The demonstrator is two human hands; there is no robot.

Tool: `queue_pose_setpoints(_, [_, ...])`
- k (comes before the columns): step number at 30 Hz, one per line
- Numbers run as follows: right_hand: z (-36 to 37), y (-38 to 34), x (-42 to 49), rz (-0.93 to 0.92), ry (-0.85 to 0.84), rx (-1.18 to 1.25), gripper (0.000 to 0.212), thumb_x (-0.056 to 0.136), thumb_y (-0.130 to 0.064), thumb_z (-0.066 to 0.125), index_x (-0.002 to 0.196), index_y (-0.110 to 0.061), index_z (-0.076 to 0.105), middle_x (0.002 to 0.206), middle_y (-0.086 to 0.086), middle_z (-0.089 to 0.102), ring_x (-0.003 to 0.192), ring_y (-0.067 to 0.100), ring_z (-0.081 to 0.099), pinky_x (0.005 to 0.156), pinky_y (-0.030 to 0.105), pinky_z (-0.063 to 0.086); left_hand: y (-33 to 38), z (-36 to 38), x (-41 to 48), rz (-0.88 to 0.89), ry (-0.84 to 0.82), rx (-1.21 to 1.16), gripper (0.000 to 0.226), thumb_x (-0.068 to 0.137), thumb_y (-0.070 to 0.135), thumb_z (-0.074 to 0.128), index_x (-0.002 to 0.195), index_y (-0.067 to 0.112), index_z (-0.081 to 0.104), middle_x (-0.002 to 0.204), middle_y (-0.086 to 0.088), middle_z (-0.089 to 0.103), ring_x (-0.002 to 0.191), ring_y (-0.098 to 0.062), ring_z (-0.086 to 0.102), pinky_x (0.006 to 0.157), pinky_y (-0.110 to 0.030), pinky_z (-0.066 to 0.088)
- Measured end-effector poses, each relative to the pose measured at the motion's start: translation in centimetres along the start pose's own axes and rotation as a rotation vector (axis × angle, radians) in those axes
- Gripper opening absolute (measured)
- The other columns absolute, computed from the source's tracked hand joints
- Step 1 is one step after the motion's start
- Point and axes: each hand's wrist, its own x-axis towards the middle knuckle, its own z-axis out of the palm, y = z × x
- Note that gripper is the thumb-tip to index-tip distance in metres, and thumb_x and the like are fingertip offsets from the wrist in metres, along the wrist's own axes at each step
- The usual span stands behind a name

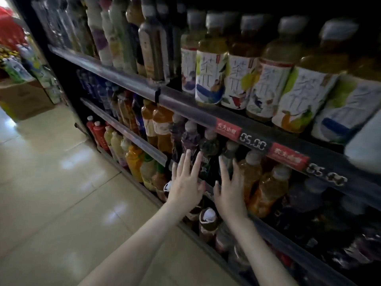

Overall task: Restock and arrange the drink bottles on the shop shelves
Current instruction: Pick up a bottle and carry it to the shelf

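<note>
Both my hands reach toward the middle shelf with straight, spread fingers and hold nothing. My left hand (186, 182) is in front of dark purple-labelled bottles (190, 139). My right hand (229, 187) is just left of the orange-amber drink bottles (268, 188), its fingertips near a dark bottle (228, 153). Whether the fingers touch the bottles is unclear in the blur. On the upper shelf stands a row of tea bottles (212, 75) with white illustrated labels.
A shelf rail with red tags and 05.00 price displays (252, 144) runs above my hands. The bottom shelf holds brown-capped bottles (208, 221) and yellow and red bottles (115, 141). Cream tiled floor (61, 193) lies to the left, with a cardboard box (22, 100) of goods beyond.
</note>
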Motion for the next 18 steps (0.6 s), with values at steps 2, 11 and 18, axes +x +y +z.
queue_pose_setpoints(2, [3.2, 0.9, 1.9, -0.036, 0.139, -0.027, 0.078, 0.088, -0.004, 0.061, 0.152, -0.020, 0.020, 0.152, 0.024, 0.023, 0.140, 0.037, 0.026, 0.111, 0.043, 0.033, -2.4, 3.9, 2.3, 0.090, 0.117, 0.034, 0.086, 0.089, 0.032, 0.056, 0.152, 0.028, -0.003, 0.159, -0.012, -0.004, 0.144, -0.024, -0.015, 0.116, -0.055, 0.002])
queue_pose_setpoints(11, [8.3, 3.3, 7.8, 0.003, 0.433, -0.267, 0.081, 0.087, -0.007, 0.060, 0.152, -0.023, 0.016, 0.156, 0.025, 0.000, 0.145, 0.043, 0.000, 0.113, 0.054, 0.028, -5.6, 12.6, 8.5, 0.331, 0.393, -0.006, 0.095, 0.081, 0.033, 0.066, 0.151, 0.025, 0.003, 0.157, -0.021, 0.009, 0.143, -0.032, -0.004, 0.109, -0.057, -0.006])
queue_pose_setpoints(18, [7.9, 2.3, 7.1, 0.078, 0.392, -0.405, 0.060, 0.081, 0.004, 0.060, 0.136, -0.014, 0.042, 0.152, 0.018, 0.008, 0.130, 0.037, 0.026, 0.104, 0.040, 0.042, -6.9, 14.0, 7.8, 0.455, 0.367, -0.182, 0.090, 0.084, 0.036, 0.060, 0.151, 0.030, -0.001, 0.159, -0.011, -0.002, 0.144, -0.025, -0.018, 0.113, -0.051, -0.010])
